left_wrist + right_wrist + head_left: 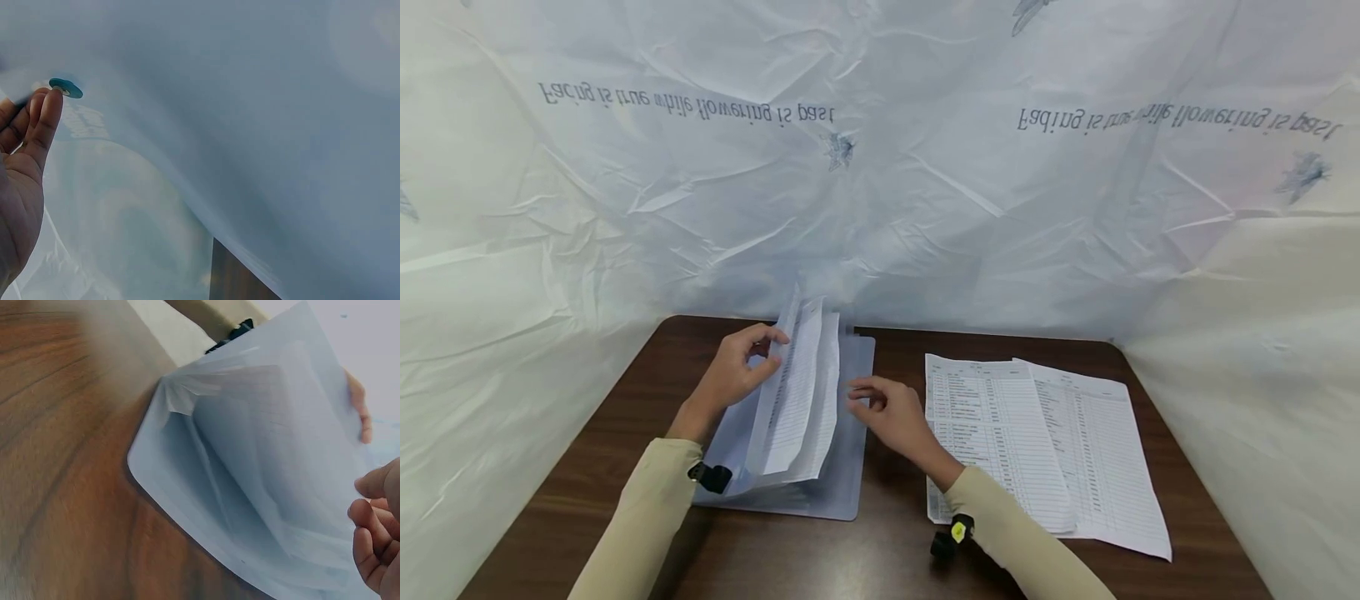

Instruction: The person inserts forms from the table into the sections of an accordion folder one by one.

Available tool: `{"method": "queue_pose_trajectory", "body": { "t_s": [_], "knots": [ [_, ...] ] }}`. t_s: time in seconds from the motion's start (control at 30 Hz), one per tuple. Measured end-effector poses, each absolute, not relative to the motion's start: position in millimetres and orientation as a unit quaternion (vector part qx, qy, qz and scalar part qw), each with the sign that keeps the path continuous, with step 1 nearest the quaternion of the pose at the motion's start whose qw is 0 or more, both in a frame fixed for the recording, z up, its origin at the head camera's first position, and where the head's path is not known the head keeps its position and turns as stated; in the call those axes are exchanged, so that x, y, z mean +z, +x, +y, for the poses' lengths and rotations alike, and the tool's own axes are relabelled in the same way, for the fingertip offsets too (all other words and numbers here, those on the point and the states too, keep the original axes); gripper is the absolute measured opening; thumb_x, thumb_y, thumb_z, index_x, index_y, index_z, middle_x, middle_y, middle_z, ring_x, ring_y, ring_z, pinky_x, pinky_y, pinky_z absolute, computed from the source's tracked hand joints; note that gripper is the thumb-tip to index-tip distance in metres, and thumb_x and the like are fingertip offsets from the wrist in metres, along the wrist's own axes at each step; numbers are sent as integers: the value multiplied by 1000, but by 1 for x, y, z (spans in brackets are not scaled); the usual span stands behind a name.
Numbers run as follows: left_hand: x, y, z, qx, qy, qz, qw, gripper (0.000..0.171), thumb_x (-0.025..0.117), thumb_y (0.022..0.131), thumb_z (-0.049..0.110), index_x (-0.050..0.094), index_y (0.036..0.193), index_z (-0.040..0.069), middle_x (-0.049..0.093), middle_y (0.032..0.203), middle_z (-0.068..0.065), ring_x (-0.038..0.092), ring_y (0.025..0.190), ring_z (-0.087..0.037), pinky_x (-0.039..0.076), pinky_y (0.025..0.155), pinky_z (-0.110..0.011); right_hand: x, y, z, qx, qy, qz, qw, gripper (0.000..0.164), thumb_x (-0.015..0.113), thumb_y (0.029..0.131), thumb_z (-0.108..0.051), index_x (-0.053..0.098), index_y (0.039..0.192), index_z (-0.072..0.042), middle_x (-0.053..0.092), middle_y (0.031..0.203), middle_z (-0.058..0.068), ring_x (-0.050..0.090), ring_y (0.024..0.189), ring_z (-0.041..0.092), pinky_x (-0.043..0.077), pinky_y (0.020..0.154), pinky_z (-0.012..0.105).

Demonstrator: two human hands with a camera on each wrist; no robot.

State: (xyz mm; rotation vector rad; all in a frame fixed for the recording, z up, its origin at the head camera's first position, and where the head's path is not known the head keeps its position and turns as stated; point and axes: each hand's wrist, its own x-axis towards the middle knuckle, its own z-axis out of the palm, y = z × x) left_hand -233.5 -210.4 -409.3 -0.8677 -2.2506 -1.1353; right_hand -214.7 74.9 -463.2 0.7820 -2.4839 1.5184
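Observation:
A translucent bluish plastic document folder lies on the table with its upper cover lifted. My left hand holds that cover near its edge, fingertips beside a teal snap button in the left wrist view. Printed sheets stand tilted up inside, fanned slightly apart. To the right of these sheets hovers my right hand, fingers loosely bent and nothing between them. The right wrist view looks into the folder's gaping side, where a crumpled corner fold shows.
Two overlapping stacks of printed lists, the left stack and the right sheet, lie on the right of the dark wooden table. A white patterned curtain surrounds the back and sides.

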Motion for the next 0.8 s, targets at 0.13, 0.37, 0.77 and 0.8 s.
{"method": "queue_pose_trajectory", "body": {
  "t_s": [0.13,0.37,0.77,0.8],
  "knots": [
    [-414,-238,-213,-409,-312,-824,237,22,68,86,-10,66,108,-9,68,103,-22,54,81,-15,52,71,-29,-455,-214,96,517,255,-813,83,32,75,94,-24,73,123,-11,77,105,0,61,74,10,49,64,23],
    [-422,-247,-216,-406,-316,-825,233,29,69,81,-14,67,109,-7,68,104,-19,55,81,-18,53,70,-34,-450,-213,136,503,234,-826,97,37,77,92,-30,71,126,-17,76,111,1,66,83,11,54,71,27],
    [-426,-250,-218,-419,-329,-816,224,30,71,85,-8,69,114,2,68,105,-12,55,84,-14,52,72,-27,-454,-213,214,444,135,-874,145,43,80,89,-29,70,127,-12,76,111,4,70,87,17,55,73,27],
    [-426,-250,-218,-421,-328,-816,222,31,71,85,-8,69,113,3,68,105,-11,55,84,-14,52,73,-27,-455,-213,221,439,126,-877,148,43,81,89,-28,70,127,-12,76,111,5,70,87,17,55,72,27]
  ]
}}
